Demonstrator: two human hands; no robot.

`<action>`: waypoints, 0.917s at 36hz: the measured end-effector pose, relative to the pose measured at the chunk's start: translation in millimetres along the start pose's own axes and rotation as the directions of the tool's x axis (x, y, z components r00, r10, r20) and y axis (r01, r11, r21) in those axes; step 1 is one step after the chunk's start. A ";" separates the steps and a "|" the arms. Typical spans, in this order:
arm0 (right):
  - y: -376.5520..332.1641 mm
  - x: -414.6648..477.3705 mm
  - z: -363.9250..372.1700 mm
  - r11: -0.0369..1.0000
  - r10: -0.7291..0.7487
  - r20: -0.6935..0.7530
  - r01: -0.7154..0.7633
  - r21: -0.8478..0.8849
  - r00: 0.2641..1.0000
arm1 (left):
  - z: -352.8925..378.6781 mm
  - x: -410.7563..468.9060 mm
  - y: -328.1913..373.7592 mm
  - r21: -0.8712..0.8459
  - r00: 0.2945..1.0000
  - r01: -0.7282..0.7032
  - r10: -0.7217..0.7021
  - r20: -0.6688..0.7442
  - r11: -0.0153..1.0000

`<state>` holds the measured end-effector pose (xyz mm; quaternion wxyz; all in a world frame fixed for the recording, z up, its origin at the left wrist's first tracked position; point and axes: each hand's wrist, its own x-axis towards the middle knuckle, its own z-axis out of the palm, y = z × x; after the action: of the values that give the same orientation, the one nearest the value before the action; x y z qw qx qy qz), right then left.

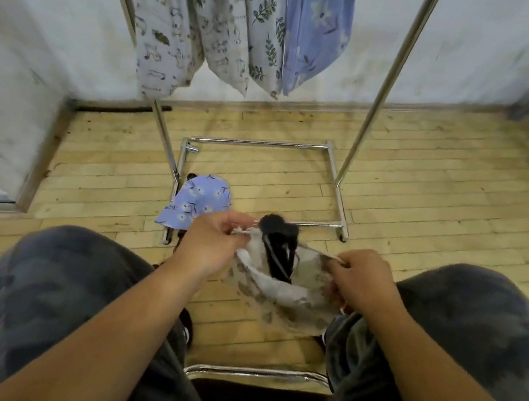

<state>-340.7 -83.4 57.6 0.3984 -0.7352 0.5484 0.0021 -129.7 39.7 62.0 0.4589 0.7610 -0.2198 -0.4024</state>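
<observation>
White cloth (279, 293) printed with grey leaves sagged between both hands, just below the middle of the view and above the wooden floor (430, 192). The left hand (211, 244) pinched its upper edge at 9 o'clock with curled fingers and thumb. The right hand (361, 278) pinched the opposite edge at 3 o'clock, its fingers folded tight round the hem. A black hanger (279, 240) stood inside the opening, its top poking out at 12 o'clock between the hands. A blue flowered shirt (197, 200) lay on the floor at 10 o'clock of the left hand, against the foot of a chrome rack (382, 90). Printed clothes (215, 19) hung from the rack at 12 o'clock.
</observation>
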 end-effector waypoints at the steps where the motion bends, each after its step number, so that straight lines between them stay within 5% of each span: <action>1: 3.5 -1.1 3.1 0.991 -0.026 -0.045 0.020 -0.131 0.999 | -0.3 -1.5 -4.1 0.037 1.000 -0.002 0.002 -0.004 0.999; 5: 13.4 -1.8 13.7 0.975 -0.001 -0.132 -0.028 -0.222 0.991 | -0.5 -5.3 -11.8 0.133 1.000 0.016 -0.019 0.023 0.991; 10: 23.6 6.7 23.0 0.970 0.093 -0.096 -0.112 -0.218 0.991 | -1.3 -7.0 -10.9 0.024 0.990 0.129 -0.131 0.056 0.991; 13: 22.1 8.8 27.2 0.965 0.228 0.061 -0.234 0.120 0.972 | -0.9 -7.9 -6.6 -0.159 0.970 0.243 -0.235 0.065 0.957; 16: 14.7 4.7 29.4 0.776 0.305 0.163 -0.344 0.529 0.938 | 3.8 -7.2 -4.5 -0.245 0.939 0.341 -0.318 0.130 0.907; 21: 18.2 14.2 30.0 0.694 0.271 0.072 -0.247 0.676 0.960 | 7.0 2.8 -7.0 -0.371 0.899 0.438 -0.389 0.202 0.819; 28: 20.0 14.4 31.1 0.947 0.075 -0.143 -0.025 0.321 0.987 | 6.8 13.5 -4.7 -0.465 0.917 0.392 -0.375 0.134 0.793; 33: 25.8 19.2 31.9 0.982 0.097 -0.351 -0.031 0.189 0.931 | 4.2 20.4 -9.6 -0.406 0.943 0.282 -0.329 -0.049 0.869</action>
<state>-340.1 -82.2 12.3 0.3560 -0.6658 0.6337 -0.1685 -121.7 27.8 44.1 0.5451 0.7004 0.0159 -0.4605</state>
